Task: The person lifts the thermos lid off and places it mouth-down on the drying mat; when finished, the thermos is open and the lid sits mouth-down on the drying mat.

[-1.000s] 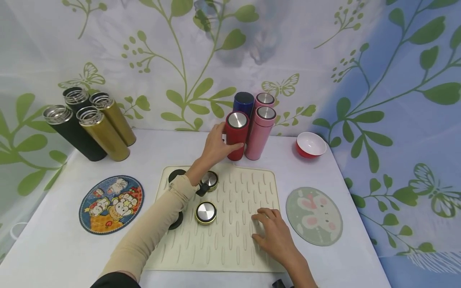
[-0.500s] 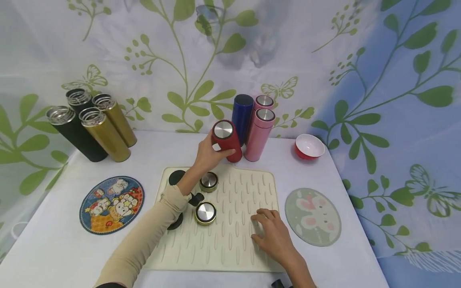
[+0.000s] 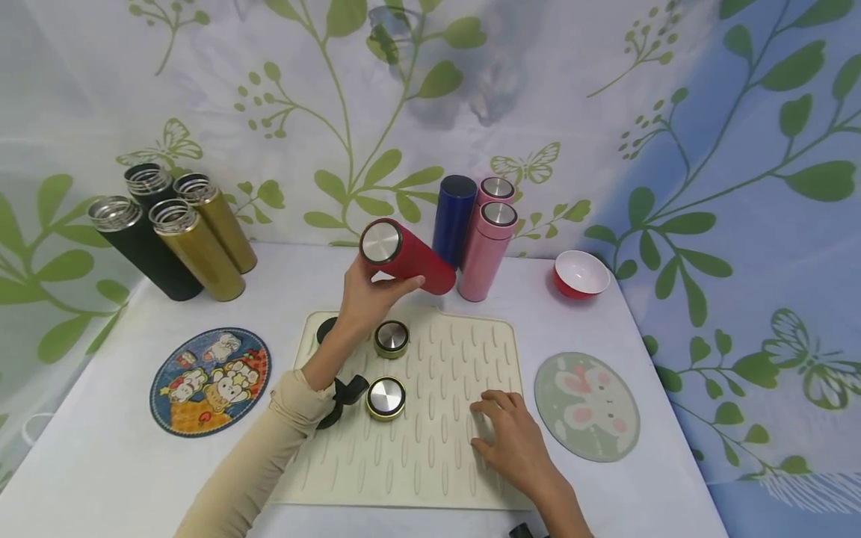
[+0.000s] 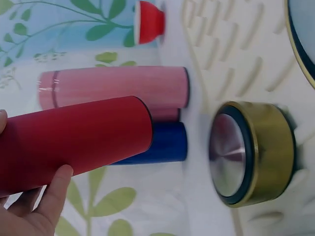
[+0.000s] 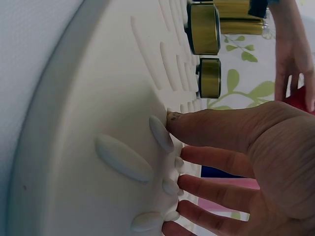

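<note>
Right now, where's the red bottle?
In the head view, the red bottle is a little left of the picture's centre, held at a tilt in the person's left hand, just left of the blue bottle.

The beige-sleeved left arm [image 3: 264, 448] hides part of a round black disc [image 3: 326, 328] from me; the left-wrist view cuts off the top of a red cylindrical bottle [image 4: 88, 137].

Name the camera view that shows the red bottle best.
The head view: there the red bottle, tilted in the left hand, shows from end to end. The left wrist view is closer but cuts off one end; the right wrist view catches only a sliver.
</note>
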`<control>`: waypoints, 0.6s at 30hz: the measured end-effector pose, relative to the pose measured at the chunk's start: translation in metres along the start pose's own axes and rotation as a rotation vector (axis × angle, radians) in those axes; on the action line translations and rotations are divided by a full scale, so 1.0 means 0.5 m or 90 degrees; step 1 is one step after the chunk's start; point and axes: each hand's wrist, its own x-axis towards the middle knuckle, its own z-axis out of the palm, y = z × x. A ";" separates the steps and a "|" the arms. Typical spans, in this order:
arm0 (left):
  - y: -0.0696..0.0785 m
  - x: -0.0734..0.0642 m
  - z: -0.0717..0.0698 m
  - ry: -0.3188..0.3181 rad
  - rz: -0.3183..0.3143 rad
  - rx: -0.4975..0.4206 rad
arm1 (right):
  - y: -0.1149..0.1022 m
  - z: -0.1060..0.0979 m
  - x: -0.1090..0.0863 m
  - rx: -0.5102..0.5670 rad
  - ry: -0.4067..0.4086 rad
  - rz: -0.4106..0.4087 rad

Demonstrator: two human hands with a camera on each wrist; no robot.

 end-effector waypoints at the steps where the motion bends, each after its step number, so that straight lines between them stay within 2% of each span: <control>1: 0.008 -0.004 -0.003 0.001 0.002 -0.012 | 0.000 0.000 0.000 0.000 0.001 0.000; 5: 0.037 -0.019 -0.015 0.005 0.024 -0.037 | -0.001 0.001 0.000 0.003 0.001 -0.001; 12: 0.077 -0.055 -0.040 0.011 0.074 -0.044 | -0.002 0.002 0.001 0.000 -0.004 0.002; 18: 0.104 -0.092 -0.059 0.022 0.078 -0.020 | -0.002 0.000 0.002 -0.001 -0.004 0.005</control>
